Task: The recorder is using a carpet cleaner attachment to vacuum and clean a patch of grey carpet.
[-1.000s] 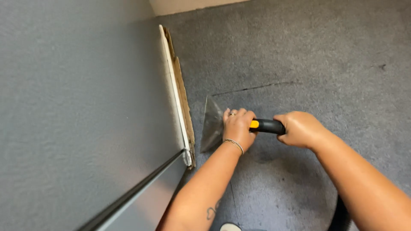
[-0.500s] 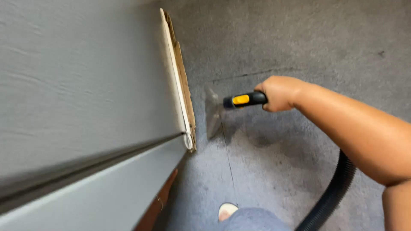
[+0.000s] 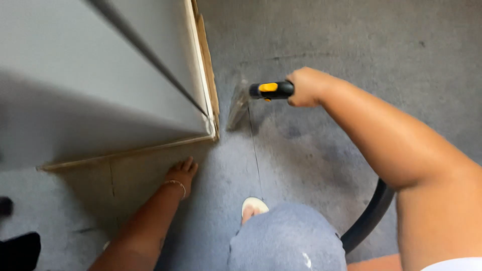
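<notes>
My right hand [image 3: 307,86] grips the black handle with a yellow button [image 3: 271,89] of a carpet-cleaning wand. Its clear flat nozzle [image 3: 237,106] presses on the grey carpet [image 3: 321,40] beside the corner of a grey wall [image 3: 100,75] with white trim [image 3: 201,75]. A black hose [image 3: 369,216] runs from under my right arm. My left hand [image 3: 181,173], with a thin bracelet on its wrist, rests flat against the floor near the wall's base, fingers together, holding nothing.
A tan baseboard strip [image 3: 208,70] runs along the wall edge. My knee in grey fabric [image 3: 288,238] and a foot in a white sandal [image 3: 252,206] are at the bottom centre. A dark object [image 3: 20,248] lies at the bottom left.
My left hand has left the wand and dropped to the floor by the wall corner. My right hand alone keeps the handle. The view has tilted down and left.
</notes>
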